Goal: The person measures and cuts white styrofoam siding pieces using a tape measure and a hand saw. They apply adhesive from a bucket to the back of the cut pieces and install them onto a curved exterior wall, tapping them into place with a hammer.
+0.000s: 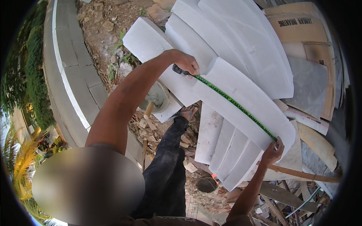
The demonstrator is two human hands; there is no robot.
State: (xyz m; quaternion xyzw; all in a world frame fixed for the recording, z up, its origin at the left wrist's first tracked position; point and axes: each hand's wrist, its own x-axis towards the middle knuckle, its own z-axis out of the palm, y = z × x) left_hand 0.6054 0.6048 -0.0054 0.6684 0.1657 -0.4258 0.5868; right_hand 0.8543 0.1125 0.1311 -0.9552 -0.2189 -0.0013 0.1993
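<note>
A tape measure runs its green blade (237, 103) slantwise over a long white block (230, 84) with a curved far edge. My left hand (185, 63) is closed around the dark tape measure case (180, 71) near the block's left part. At the block's right end, my right hand (273, 151) pinches the end of the blade between thumb and fingers. The blade lies nearly straight between my hands, along the block's upper face. Part of the case is hidden under my left fingers.
More white blocks (241, 37) lie stacked beyond, and several pale slabs (226, 150) sit below. A bucket (160, 98) with a wooden-handled tool (149, 109) stands left of my foot (188, 111). Cardboard (298, 28) and scrap wood (279, 196) lie at right; rubble (102, 26) covers the ground.
</note>
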